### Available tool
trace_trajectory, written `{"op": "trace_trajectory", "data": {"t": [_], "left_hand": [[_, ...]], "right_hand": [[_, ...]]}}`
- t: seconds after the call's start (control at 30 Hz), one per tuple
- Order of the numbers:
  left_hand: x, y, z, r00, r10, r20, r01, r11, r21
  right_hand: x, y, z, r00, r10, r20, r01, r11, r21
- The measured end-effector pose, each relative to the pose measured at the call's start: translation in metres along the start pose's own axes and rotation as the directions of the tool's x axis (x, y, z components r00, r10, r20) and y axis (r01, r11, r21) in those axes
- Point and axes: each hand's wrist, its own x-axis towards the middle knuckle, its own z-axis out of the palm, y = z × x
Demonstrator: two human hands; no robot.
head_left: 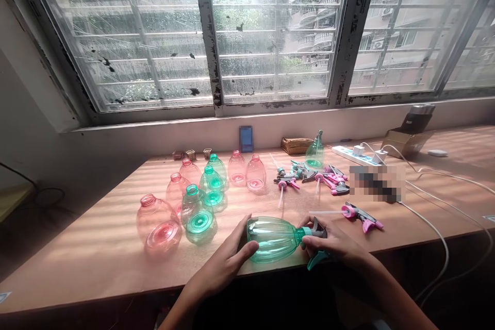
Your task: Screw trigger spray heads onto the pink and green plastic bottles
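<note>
A clear green spray bottle (273, 240) lies on its side in the air at the table's front edge, its neck pointing right. My left hand (240, 250) is wrapped round its base end, thumb on the near side. At the neck, my right hand (328, 237) grips the grey and teal trigger spray head (308, 234); the trigger hangs below the fingers. The head sits against the bottle's mouth, but I cannot tell how tightly. Just beyond my right hand lies a pink and grey spray head (361, 215) with its tube pointing left.
Open pink bottles (158, 227) and green bottles (199, 216) stand at left. Loose spray heads (286, 184) lie at centre right. Behind them are a green bottle with a head (315, 152), a brown box (297, 145) and a phone (246, 139). A power strip (358, 155) with white cables is at right.
</note>
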Motion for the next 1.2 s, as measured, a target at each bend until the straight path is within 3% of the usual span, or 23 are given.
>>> {"op": "trace_trajectory", "data": {"t": [0.17,0.5,0.8,1.2], "left_hand": [[-0.0001,0.0004,0.0010,1.000,-0.022,-0.002,0.022,0.999,-0.028],[-0.0015,-0.0062,0.0032,0.999,0.051,0.000,-0.051,0.999,-0.008],[-0.0007,-0.0061,0.0006,0.998,0.050,0.031,-0.047,0.994,-0.099],[-0.0025,-0.0061,0.0016,0.999,0.047,0.021,-0.047,0.999,0.025]], "right_hand": [[0.0005,-0.0002,-0.0003,1.000,0.000,0.001,0.000,1.000,0.008],[-0.0009,-0.0027,0.0020,1.000,-0.007,-0.002,0.007,1.000,0.011],[-0.0010,-0.0041,0.0033,1.000,-0.006,0.020,0.006,1.000,0.011],[-0.0004,-0.0033,0.0001,1.000,-0.007,0.007,0.007,1.000,0.004]]}}
